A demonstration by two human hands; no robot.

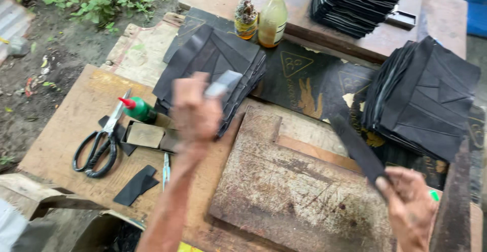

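Hands both up over the table [76,125]. Left hand [195,112] raised mid-frame, blurred, clenched around a small grey flat piece [223,83] that sticks out at 1 o'clock from the fist. Right hand [408,204] at 4 o'clock of frame, pinching the lower end of a long black strip [357,148]; strip runs up toward 11 o'clock, clear of the board. Worn wooden board [284,181] lies between the hands, nothing on it. Black sheet stack [213,59] just behind left hand at 12 o'clock; second stack [426,99] at 1 o'clock of right hand. Scissors [99,148], green glue bottle [138,109], small box [147,135] and black scrap [136,185] at 9 o'clock of left hand. Yellow bottle [273,18] and jar [246,18] at 12 o'clock.
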